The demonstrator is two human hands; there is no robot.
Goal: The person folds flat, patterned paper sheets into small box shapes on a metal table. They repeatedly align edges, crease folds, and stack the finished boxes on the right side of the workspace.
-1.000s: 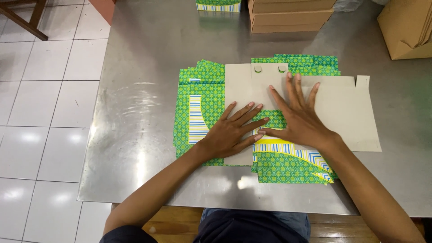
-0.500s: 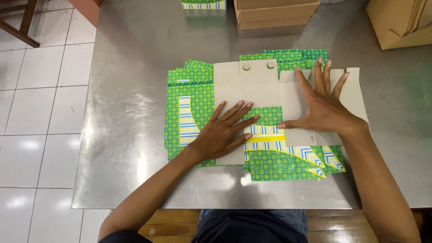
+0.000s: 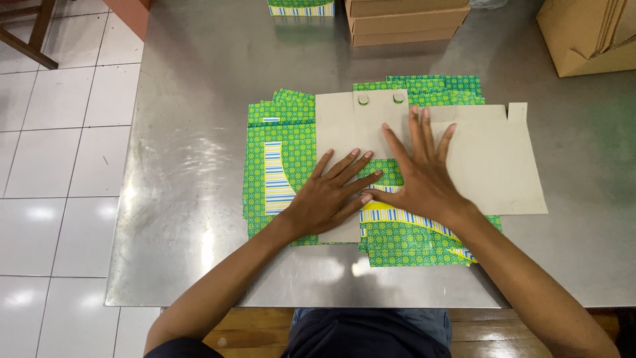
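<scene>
My left hand [image 3: 329, 195] lies flat and open, palm down with fingers spread, on the plain grey-brown side of the flattened carton blank [image 3: 424, 156]; my right hand [image 3: 421, 179] is likewise open and flat, fingers fanned, touching the left at the fingertips, partly on that blank and partly on green print. Largest around them is the steel table [image 3: 199, 132], which carries everything; the blank sits near its middle, on top of a spread stack of green patterned carton sheets [image 3: 281, 166] with blue-and-yellow striped panels; two small holes [image 3: 363, 99] show near the blank's far edge. At the table's far side I see stacked brown boxes [image 3: 407, 20], a large brown carton [image 3: 586, 33] to the right, and a small folded green box [image 3: 301, 8]; white floor tiles [image 3: 59, 132] lie to the left.
</scene>
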